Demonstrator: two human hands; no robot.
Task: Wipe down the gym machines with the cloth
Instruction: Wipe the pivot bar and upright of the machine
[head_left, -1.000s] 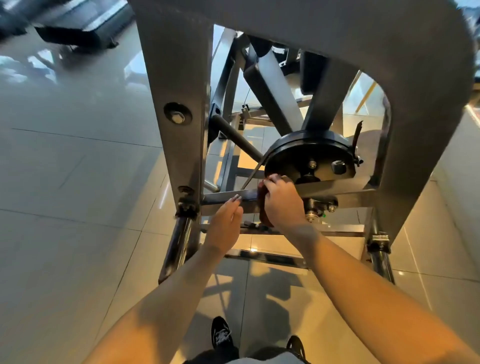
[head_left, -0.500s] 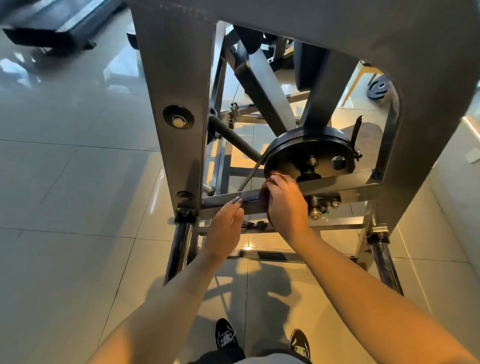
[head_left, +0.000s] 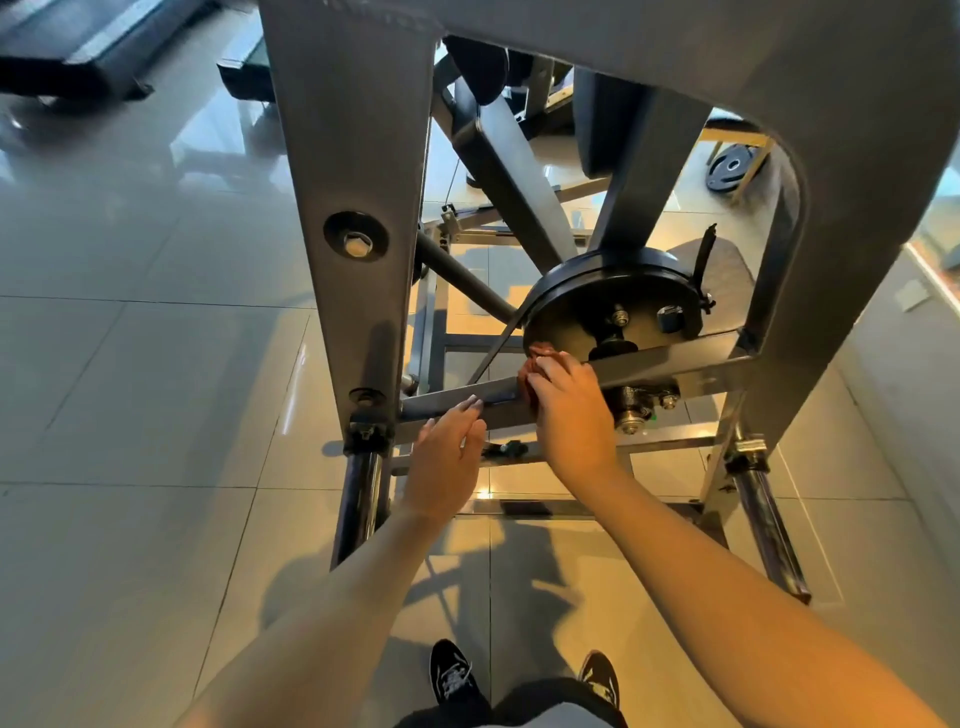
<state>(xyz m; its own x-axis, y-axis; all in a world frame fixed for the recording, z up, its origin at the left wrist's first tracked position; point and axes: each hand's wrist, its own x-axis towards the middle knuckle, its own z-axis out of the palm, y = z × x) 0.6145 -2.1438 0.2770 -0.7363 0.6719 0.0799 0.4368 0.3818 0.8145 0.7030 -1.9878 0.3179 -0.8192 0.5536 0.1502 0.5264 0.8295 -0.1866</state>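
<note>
Since the earlier frames the right hand (head_left: 571, 415) has worked the cloth (head_left: 531, 358) up over the top edge of the crossbar (head_left: 675, 364). The cloth showed below the knuckles a second ago and now peeks out past the fingertips. The left hand (head_left: 447, 457) has kept its place on the bar.

The cloth sits under the right hand's grip, wedged between the fingers and the crossbar, right against the lower left rim of the black disc (head_left: 613, 280). The fingers curl over it and press it to the metal. Most of it is hidden by the palm, and only a strip along the hand's left edge and a tuft beyond the fingertips are in view. It is reddish-brown, bunched and creased.

The left hand's grip is loose and holds nothing: its fingers are nearly straight, with the fingertips resting on the near face of the crossbar, just left of the cloth.

The crossbar spans the grey machine frame (head_left: 353, 156), which stands on a glossy tiled floor (head_left: 130, 364). A weight plate (head_left: 732, 167) lies far right. A pair of dark shoes (head_left: 452, 675) shows at the near edge.
</note>
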